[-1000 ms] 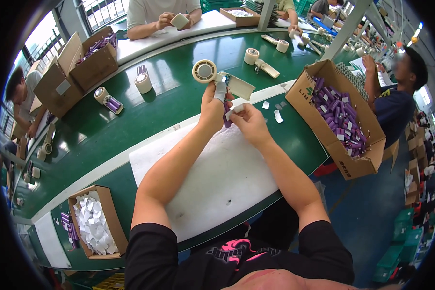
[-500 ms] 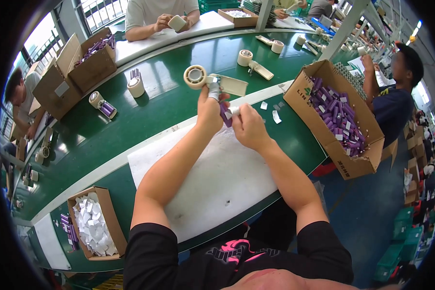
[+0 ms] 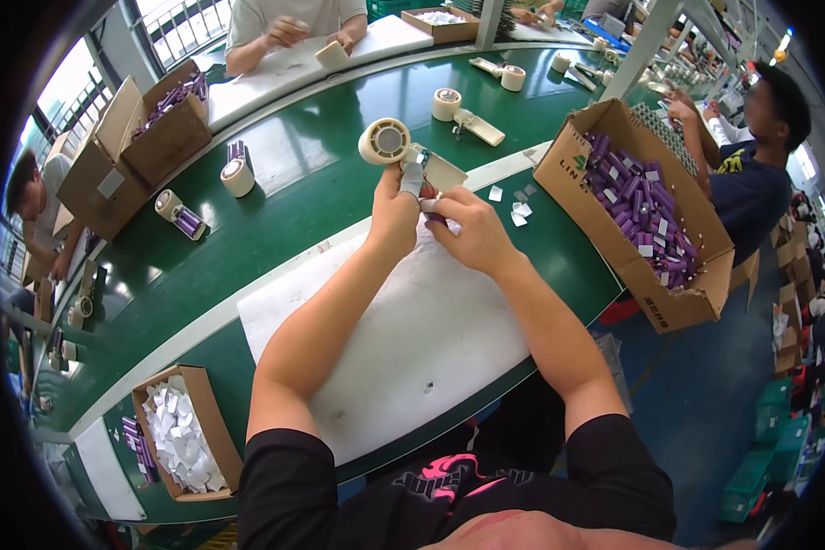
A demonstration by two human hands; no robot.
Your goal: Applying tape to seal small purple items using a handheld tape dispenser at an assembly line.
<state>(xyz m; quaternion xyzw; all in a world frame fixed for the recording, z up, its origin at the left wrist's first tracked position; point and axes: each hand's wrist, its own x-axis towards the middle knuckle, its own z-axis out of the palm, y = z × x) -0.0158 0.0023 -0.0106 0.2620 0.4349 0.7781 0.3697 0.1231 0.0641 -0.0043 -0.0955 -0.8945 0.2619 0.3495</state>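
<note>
My left hand [image 3: 396,218] is closed around a cream handheld fan [image 3: 371,139], above the far edge of a white mat [image 3: 403,330]. The fan's round head points away, and its opened handle shell [image 3: 445,171] extends to the right. Grey wrapping covers one of my left fingers. My right hand [image 3: 475,229] is closed, fingertips meeting the left hand's at a purple battery [image 3: 436,219] below the handle. Fingers hide most of the battery. Small white paper pieces [image 3: 520,214] lie on the green table right of my hands.
An open carton [image 3: 655,307] of purple batteries stands at right, beside a seated person. A smaller box [image 3: 215,426] of white paper pieces sits at left. More fans, such as an opened one [image 3: 478,128], lie along the green belt [image 3: 312,137]. Another person works across it.
My right hand has moved in against the left, and the battery is now mostly covered by fingers. The fan head has turned slightly. Fans on the belt have shifted left.
</note>
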